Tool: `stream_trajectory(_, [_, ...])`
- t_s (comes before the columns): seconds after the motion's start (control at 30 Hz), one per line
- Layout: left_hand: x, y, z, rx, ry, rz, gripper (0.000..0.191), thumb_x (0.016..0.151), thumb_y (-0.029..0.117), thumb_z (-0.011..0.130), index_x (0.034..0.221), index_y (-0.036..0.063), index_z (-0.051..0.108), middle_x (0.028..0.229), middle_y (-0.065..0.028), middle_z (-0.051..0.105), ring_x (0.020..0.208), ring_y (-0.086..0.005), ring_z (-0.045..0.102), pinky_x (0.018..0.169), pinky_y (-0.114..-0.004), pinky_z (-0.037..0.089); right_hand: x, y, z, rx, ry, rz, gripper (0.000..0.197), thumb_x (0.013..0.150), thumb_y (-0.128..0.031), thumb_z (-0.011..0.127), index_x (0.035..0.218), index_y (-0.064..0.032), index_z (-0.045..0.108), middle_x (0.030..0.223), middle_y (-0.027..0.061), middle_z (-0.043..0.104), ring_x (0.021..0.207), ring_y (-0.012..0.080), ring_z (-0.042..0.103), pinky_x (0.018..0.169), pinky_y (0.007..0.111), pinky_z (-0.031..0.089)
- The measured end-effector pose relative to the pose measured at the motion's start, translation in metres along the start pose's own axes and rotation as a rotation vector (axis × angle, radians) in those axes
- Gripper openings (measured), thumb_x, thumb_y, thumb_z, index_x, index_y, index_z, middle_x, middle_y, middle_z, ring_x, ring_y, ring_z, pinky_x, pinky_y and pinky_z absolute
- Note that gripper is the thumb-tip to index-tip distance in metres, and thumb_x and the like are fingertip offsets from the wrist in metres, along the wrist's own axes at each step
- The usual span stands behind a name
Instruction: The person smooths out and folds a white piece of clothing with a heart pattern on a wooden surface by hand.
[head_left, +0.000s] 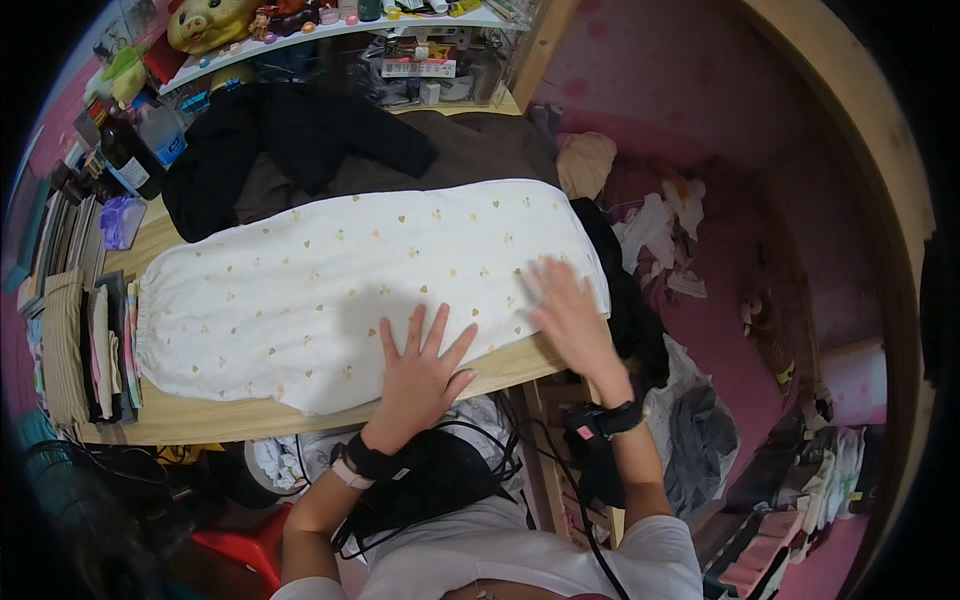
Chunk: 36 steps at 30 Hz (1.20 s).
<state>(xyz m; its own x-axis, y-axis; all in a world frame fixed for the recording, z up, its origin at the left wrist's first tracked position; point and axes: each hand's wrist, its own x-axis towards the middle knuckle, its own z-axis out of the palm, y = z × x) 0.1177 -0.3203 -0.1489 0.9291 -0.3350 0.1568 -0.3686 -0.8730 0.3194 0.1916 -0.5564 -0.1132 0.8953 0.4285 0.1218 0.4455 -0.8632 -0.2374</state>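
A pair of white trousers or a similar long garment (337, 262), printed with small gold hearts, lies folded lengthwise on the wooden desk (217, 424). Its gathered, elastic-looking end is at the left. My left hand (421, 375) rests on the lower edge of the cloth with its fingers spread. Over the right end is my right hand (566, 311), blurred, with its palm down; whether it touches the cloth I cannot tell. Neither hand grips anything. Both wrists wear black bands.
Black clothing (300, 139) and a brown garment (465, 146) lie behind the white cloth. Folded clothes (67, 345) stand at the left, near a dark glass bottle (127, 154). Above is a white shelf (330, 31). Black cables (555, 450) hang below the desk edge.
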Motion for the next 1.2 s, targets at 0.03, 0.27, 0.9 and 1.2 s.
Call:
stream_trajectory(0.03, [0.0, -0.002, -0.004, -0.071, -0.059, 0.038, 0.05, 0.091, 0.039, 0.05, 0.138, 0.0232, 0.044, 0.147, -0.0139, 0.03, 0.136, -0.0402, 0.022, 0.106, -0.066, 0.009, -0.001, -0.01, 0.005, -0.089, -0.073, -0.087, 0.047, 0.094, -0.032, 0.046, 0.138, -0.0148, 0.041, 0.148, 0.0114, 0.031, 0.136, 0.0332, 0.027, 0.11, 0.051, 0.02])
stream_trajectory(0.27, [-0.046, -0.049, -0.057, 0.016, -0.003, -0.287, 0.052, 0.091, 0.032, 0.052, 0.14, 0.016, 0.041, 0.149, -0.0162, 0.027, 0.139, -0.0418, 0.015, 0.108, -0.062, 0.004, -0.063, 0.048, 0.01, -0.212, -0.157, 0.502, 0.054, 0.095, -0.044, 0.039, 0.145, -0.0303, 0.028, 0.152, 0.0053, 0.024, 0.138, 0.0339, 0.022, 0.104, 0.067, 0.014])
stream_trajectory(0.9, [-0.072, -0.065, -0.032, 0.092, 0.139, -0.494, 0.058, 0.091, 0.038, 0.05, 0.142, 0.0139, 0.037, 0.151, -0.0133, 0.025, 0.14, -0.0362, 0.018, 0.108, -0.06, 0.005, -0.018, -0.006, 0.037, -0.253, -0.296, 0.159, 0.056, 0.096, -0.044, 0.038, 0.148, -0.0318, 0.02, 0.155, 0.0014, 0.018, 0.141, 0.0325, 0.016, 0.109, 0.061, 0.014])
stream_trajectory(1.2, [-0.11, -0.114, -0.07, 0.012, 0.48, -0.69, 0.033, 0.089, 0.012, 0.05, 0.121, 0.0075, 0.056, 0.134, -0.0201, 0.045, 0.128, -0.041, 0.036, 0.107, -0.05, 0.025, -0.065, 0.019, -0.014, -0.058, -0.062, 0.485, 0.056, 0.096, -0.041, 0.04, 0.144, -0.0139, 0.033, 0.15, 0.0098, 0.028, 0.14, 0.0335, 0.018, 0.108, 0.06, 0.013])
